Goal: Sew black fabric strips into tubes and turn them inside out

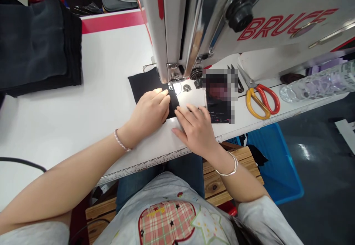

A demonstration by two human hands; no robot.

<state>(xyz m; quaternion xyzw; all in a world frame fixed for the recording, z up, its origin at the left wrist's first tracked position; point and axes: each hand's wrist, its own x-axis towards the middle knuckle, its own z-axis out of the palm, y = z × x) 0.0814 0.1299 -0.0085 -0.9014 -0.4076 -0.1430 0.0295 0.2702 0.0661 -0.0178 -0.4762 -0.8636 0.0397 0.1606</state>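
A small piece of black fabric [144, 84] lies flat on the white sewing table, its right part under the presser foot [170, 87] of the sewing machine [177, 27]. My left hand [154, 106] is on top of this fabric, fingers bent and close together, pressing it down just in front of the foot; its thumb is hidden. To the right, my right hand [195, 126] rests with fingers stretched out, the fingertips at the fabric's lower right corner and the thumb on the table.
A stack of dark cloth [36, 45] sits at the left. Right of the needle area lie a phone [219, 104], black thread snips [240, 84] and scissors [256, 93] with red and yellow handles. A clear bottle [318, 80] lies farther right. A blue bin [280, 163] stands below the table edge.
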